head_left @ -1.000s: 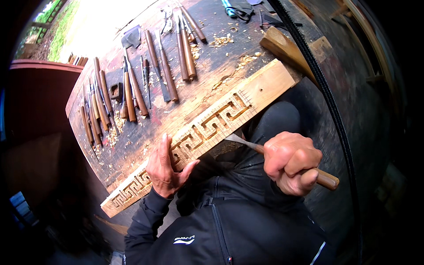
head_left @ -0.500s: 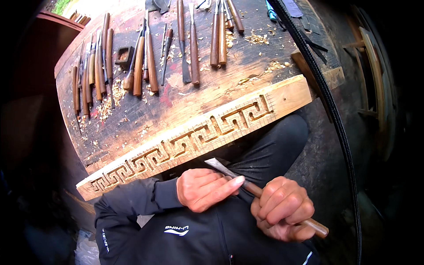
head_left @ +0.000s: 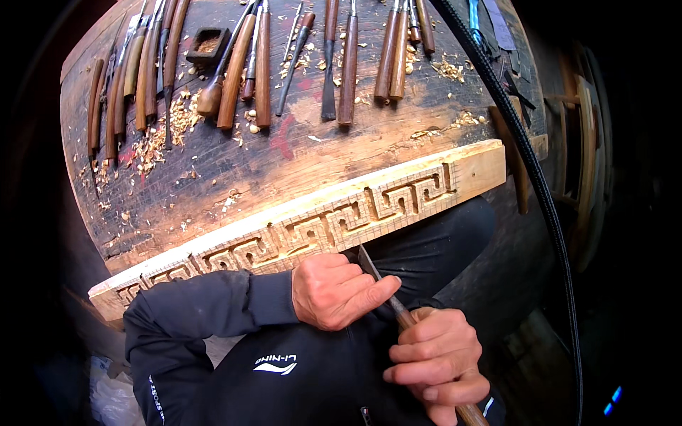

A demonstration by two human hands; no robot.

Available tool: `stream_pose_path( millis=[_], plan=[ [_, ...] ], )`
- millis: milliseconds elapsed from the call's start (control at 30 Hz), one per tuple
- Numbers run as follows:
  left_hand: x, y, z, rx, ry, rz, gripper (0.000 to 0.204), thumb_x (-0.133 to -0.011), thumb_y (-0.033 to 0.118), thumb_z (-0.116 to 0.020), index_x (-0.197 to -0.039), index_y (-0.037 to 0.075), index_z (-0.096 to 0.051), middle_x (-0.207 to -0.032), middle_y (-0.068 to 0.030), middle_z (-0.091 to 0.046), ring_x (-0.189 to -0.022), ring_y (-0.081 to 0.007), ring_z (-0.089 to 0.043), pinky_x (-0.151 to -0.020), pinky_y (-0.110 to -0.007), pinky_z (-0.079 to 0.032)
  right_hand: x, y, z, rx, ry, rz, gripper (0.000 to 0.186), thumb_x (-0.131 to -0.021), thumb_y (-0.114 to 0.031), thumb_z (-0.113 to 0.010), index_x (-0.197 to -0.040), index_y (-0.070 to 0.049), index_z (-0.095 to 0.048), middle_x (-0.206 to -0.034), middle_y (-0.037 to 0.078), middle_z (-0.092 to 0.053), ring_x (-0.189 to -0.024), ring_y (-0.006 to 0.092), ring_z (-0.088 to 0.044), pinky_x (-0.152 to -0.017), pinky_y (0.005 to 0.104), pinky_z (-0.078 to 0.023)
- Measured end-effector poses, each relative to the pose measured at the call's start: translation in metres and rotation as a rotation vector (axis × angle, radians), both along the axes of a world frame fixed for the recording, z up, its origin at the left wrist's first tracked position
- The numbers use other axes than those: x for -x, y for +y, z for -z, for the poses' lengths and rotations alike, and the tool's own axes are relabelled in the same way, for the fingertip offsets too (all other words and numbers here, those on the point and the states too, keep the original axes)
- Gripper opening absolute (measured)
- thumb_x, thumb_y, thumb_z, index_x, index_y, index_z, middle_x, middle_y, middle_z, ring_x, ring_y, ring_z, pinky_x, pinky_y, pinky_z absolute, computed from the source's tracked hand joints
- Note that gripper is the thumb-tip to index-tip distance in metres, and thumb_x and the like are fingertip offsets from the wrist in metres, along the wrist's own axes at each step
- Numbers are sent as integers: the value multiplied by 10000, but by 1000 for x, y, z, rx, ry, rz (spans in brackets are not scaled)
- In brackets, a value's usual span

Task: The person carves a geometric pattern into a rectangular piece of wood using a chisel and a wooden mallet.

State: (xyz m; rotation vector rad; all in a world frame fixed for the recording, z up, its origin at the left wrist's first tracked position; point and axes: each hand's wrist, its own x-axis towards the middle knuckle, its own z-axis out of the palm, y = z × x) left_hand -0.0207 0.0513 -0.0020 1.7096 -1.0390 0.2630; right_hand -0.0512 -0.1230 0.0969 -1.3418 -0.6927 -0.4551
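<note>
A wood chisel (head_left: 398, 309) with a brown handle slants across my lap, its steel blade pointing up toward the board. My right hand (head_left: 442, 362) is closed around the handle, whose butt end sticks out below the fist. Higher up, my left hand (head_left: 339, 292) has curled fingers and a thumb pressed along the chisel near the blade. The tip lies close to the lower edge of a pale wooden board (head_left: 477, 169); whether it touches cannot be told. A gridded meander pattern is carved into that board, and my left sleeve covers part of its left end.
Beyond the board, a worn workbench (head_left: 234, 170) carries several wood-handled chisels (head_left: 348, 78), a small dark square box (head_left: 208, 45) and scattered wood shavings (head_left: 153, 150). A black braided cable (head_left: 529, 153) runs down the right side. A plastic bag (head_left: 114, 394) sits at lower left.
The chisel has turned steeper and its tip has come closer to the board's lower edge. The right hand has moved lower and slightly left. The view has shifted, with the bench tools appearing nearer.
</note>
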Motion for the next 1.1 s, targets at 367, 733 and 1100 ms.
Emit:
stream_pose_path(
  millis=[367, 733, 1100],
  plan=[
    [7, -1, 5, 71, 133, -73, 571, -741, 97, -759, -1300, 0, -820, -653, 15, -514, -529, -136, -555, -472, -325, -409, -16, 13, -17, 158, 131, -147, 469, -1190, -471, -626, -989, -57, -537, -869, 177, -777, -507, 264, -670, -429, 354, -506],
    [-3, 6, 5, -1, 28, -24, 460, -847, 148, -769, -1282, 9, -825, -645, 21, -564, -524, -160, -575, -475, -351, -442, -19, 33, 7, 201, -23, 177, 637, -1173, -649, -542, -1076, -23, -614, -727, 124, -750, -469, 174, -609, -432, 314, -451],
    [-10, 32, -16, -112, 38, -126, 281, -809, 145, -930, -1022, -9, -834, -1007, -168, -857, -930, -316, -864, -786, -371, -686, -9, 95, -7, 359, -102, 217, 400, -982, -372, -834, -859, -47, -636, -816, 69, -666, -573, 171, -602, -525, 316, -454]
  ],
)
